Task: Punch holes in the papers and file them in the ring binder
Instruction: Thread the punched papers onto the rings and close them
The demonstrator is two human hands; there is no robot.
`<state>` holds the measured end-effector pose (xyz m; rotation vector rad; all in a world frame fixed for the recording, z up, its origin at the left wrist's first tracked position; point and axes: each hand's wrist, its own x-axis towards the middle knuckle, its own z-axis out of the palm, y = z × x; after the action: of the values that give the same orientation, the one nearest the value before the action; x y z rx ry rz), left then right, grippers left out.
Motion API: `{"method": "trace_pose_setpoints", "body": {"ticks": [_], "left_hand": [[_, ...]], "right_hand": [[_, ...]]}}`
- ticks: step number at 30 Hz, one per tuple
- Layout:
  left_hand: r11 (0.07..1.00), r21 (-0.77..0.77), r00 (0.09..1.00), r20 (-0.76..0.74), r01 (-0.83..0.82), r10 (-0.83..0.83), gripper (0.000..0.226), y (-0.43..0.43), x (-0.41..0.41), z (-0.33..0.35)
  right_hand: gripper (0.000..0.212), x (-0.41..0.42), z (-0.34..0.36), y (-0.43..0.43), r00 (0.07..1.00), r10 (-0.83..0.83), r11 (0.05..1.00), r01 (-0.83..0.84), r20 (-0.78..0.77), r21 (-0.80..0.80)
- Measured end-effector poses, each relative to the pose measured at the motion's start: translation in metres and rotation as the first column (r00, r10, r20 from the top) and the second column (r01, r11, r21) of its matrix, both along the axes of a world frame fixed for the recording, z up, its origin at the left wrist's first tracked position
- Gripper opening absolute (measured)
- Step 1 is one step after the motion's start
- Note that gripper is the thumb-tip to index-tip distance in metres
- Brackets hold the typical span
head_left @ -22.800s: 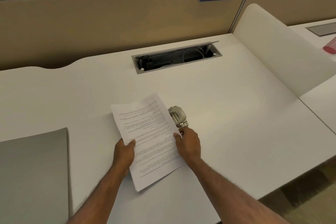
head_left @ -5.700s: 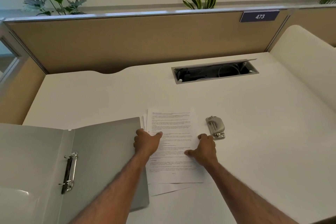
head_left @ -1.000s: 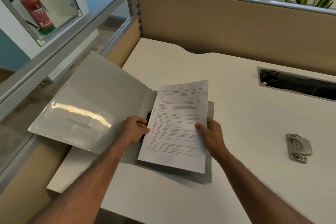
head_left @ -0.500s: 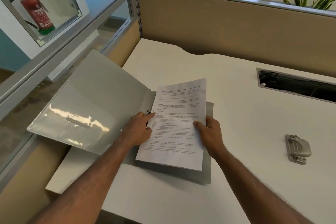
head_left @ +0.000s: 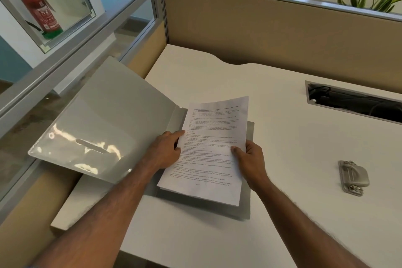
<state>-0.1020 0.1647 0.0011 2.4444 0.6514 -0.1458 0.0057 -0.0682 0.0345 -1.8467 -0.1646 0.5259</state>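
A stack of printed papers [head_left: 214, 143] is held just above the back cover of the open ring binder [head_left: 104, 119], at the left end of the desk [head_left: 282, 191]. Its long axis runs away from the person, roughly parallel to the spine. The left edge is pinched by the left hand [head_left: 165, 150], which is nearer the spine, and the right edge is gripped by the right hand [head_left: 250, 159], thumb on top. The ring mechanism is hidden beneath hand and sheets, and punched holes cannot be made out. The sheets are white, densely printed and slightly bowed. The hole punch [head_left: 353, 177] lies well apart to the right.
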Motion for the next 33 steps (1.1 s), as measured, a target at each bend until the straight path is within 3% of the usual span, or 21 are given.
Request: {"method": "trace_pose_setpoints", "body": {"ticks": [10, 16, 25, 33], "left_hand": [[0.989, -0.030, 0.981, 0.132, -0.142, 0.145, 0.025, 0.004, -0.022, -0.009], [0.987, -0.008, 0.955, 0.252, -0.158, 0.155, 0.029, -0.006, -0.033, -0.009], [0.997, 0.036, 0.984, 0.166, -0.066, 0.059, 0.034, -0.005, -0.037, -0.016], [0.995, -0.036, 0.965, 0.245, -0.093, 0.099, 0.036, -0.006, -0.036, -0.017]], "right_hand": [[0.009, -0.002, -0.019, -0.003, 0.998, -0.027, 0.999, 0.026, -0.048, -0.024], [0.014, -0.004, -0.028, -0.003, 0.995, -0.046, 0.998, 0.043, -0.093, -0.039], [0.012, -0.001, -0.026, -0.002, 0.994, -0.058, 0.998, 0.054, -0.088, -0.045], [0.014, -0.002, -0.018, -0.003, 0.995, -0.080, 0.997, 0.079, -0.057, -0.021]]}}
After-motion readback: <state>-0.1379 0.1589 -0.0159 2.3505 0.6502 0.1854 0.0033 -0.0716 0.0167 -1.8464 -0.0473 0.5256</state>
